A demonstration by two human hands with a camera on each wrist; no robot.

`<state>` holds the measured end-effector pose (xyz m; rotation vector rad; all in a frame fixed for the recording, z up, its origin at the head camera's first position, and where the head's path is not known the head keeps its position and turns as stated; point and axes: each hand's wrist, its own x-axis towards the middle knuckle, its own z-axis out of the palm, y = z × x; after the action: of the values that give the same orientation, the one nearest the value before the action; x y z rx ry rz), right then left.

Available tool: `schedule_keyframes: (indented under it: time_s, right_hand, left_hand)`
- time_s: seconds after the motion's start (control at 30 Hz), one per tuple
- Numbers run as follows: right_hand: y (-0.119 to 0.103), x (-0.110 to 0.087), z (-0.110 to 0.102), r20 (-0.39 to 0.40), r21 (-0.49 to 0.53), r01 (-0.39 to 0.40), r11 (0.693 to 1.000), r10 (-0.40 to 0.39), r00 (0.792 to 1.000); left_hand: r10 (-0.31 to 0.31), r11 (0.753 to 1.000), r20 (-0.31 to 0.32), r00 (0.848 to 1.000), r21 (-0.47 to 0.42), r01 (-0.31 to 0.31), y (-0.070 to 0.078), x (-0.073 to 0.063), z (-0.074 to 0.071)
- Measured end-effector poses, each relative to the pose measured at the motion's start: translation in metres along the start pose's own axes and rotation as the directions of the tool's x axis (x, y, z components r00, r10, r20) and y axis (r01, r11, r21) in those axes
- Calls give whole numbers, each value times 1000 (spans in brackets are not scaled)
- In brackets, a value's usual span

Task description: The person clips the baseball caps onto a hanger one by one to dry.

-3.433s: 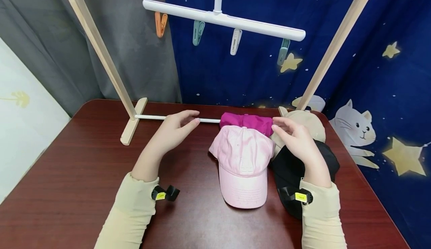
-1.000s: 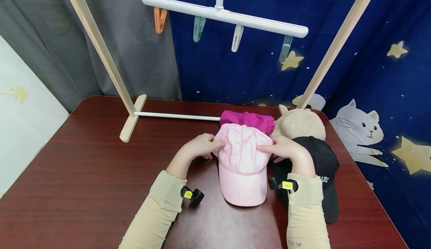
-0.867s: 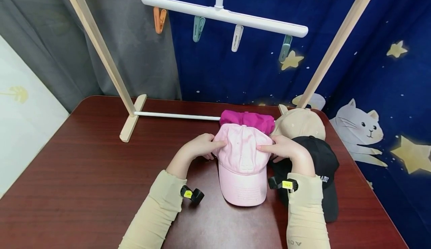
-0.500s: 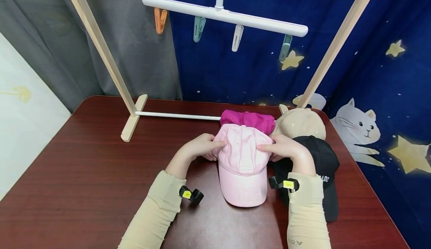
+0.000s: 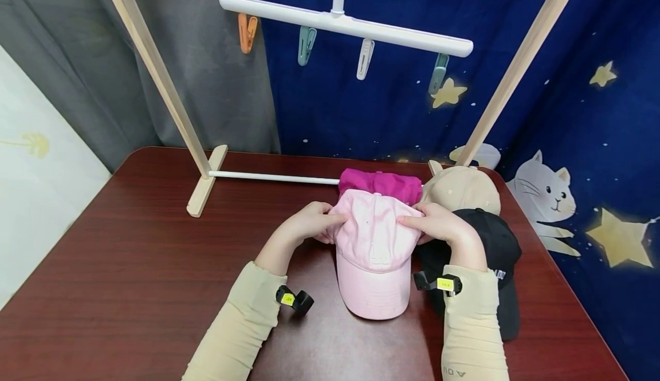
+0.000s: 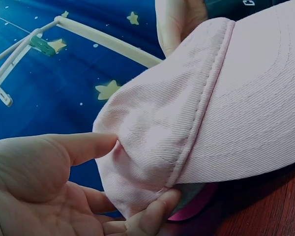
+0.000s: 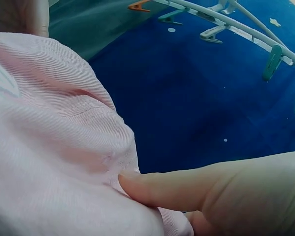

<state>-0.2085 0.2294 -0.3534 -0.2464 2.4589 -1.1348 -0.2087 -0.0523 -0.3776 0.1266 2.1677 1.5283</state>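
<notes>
A pale pink baseball cap (image 5: 375,232) sits on the table with its brim toward me. My left hand (image 5: 308,222) pinches the left side of its crown; in the left wrist view the thumb (image 6: 91,146) presses into the cloth and the fingers curl under the edge. On the other side, my right hand (image 5: 438,223) pinches the crown, its thumb (image 7: 162,186) denting the fabric in the right wrist view. Most of the right fingers are hidden. Behind the pink cap lies a magenta cap (image 5: 381,183), partly covered.
A beige cap (image 5: 461,189) and a black cap (image 5: 490,243) lie at the right, close to my right hand. Over the table (image 5: 129,266) hangs a white hanger (image 5: 345,24) with several clips. A wooden frame (image 5: 154,71) with a low white rod (image 5: 273,177) stands at the back.
Both hands, earlier raised and apart from the pink cap, have come in and taken hold of its sides. Over the last second they have barely moved.
</notes>
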Motion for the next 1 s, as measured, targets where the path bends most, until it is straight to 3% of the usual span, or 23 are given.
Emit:
schedule_keyframes:
  time_s: [0.57,1.0]
  right_hand:
    - [-4,-5,-4,-50,112,32,993,-26,998]
    - [-5,-6,-5,-94,125,64,990,-52,994]
  left_hand:
    - [98,995,-111,989,-27,-101,0,1,-3]
    - [161,986,-168,973,-17,-166,1,0,-6]
